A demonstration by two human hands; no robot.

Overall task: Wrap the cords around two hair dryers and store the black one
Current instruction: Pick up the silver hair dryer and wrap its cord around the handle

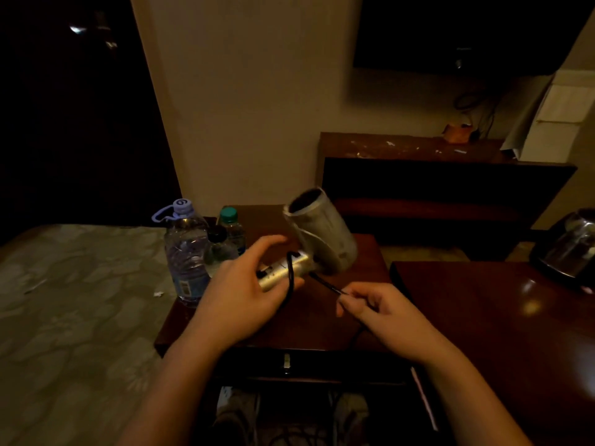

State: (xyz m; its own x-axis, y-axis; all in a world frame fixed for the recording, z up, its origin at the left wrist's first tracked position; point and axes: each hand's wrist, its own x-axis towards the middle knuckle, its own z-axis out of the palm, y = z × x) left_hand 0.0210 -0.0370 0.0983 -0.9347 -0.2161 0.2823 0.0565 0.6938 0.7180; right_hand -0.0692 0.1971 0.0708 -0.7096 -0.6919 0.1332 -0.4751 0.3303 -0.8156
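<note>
A pale silver hair dryer (325, 231) is held above a small dark wooden nightstand (325, 320), its barrel pointing up and away. My left hand (244, 291) grips the dryer's handle, with the fingers partly spread. One loop of black cord (290, 278) lies around the handle. My right hand (376, 312) pinches the cord a short way to the right of the handle, pulled taut. The rest of the cord drops below my right hand toward the floor. No black hair dryer shows in this view.
Three plastic water bottles (188, 252) stand at the nightstand's left rear. A bed (74, 304) lies to the left. A wooden desk (502, 323) with a metal kettle (570, 246) sits to the right. A drawer handle (286, 362) shows on the nightstand front.
</note>
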